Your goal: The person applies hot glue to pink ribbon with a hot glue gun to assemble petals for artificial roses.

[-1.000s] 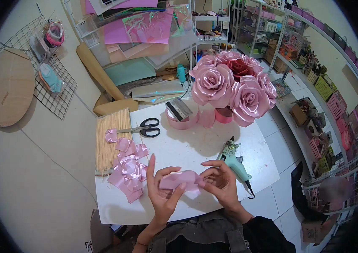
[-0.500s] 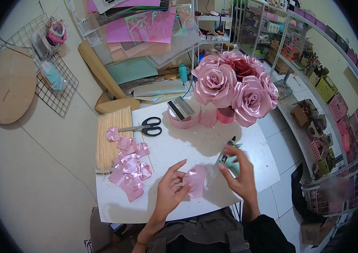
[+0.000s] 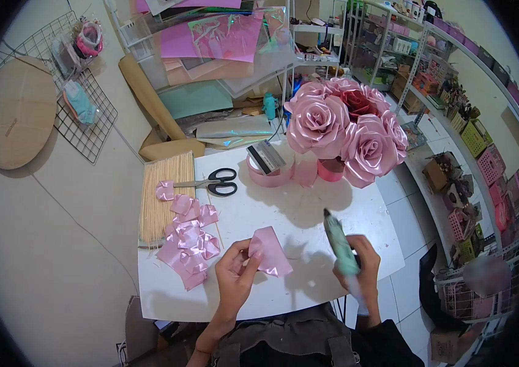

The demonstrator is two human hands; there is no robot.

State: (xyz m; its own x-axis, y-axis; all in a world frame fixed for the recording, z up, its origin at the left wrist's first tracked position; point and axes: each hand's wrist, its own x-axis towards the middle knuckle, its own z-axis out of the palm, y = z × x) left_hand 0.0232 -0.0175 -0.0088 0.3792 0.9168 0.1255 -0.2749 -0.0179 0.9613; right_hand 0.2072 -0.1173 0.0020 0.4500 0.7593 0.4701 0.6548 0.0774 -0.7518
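Between its thumb and fingers my left hand (image 3: 235, 278) pinches a piece of pink satin ribbon (image 3: 273, 254), held just above the white table. My right hand (image 3: 365, 266) is wrapped round a mint-green hot glue gun (image 3: 339, 241), its dark nozzle pointing up and away from me; a pale glue stick seems to stick out at its rear. To the left of my left hand lies a pile of cut pink ribbon pieces (image 3: 189, 235). Black-handled scissors (image 3: 220, 182) rest farther back, their blades reaching over a bundle of thin wooden sticks (image 3: 158, 211).
Large pink satin roses (image 3: 363, 144), one dark red in the middle, stand at the table's back right. Beside them is a pink ribbon roll (image 3: 265, 177) with a grey-and-black box (image 3: 265, 157) on it. Shelves (image 3: 421, 67) line the right; a paper roll (image 3: 149, 101) leans at the back left.
My right hand has taken hold of the glue gun and lifted it from the table. My left hand has moved slightly left and turned the ribbon piece.
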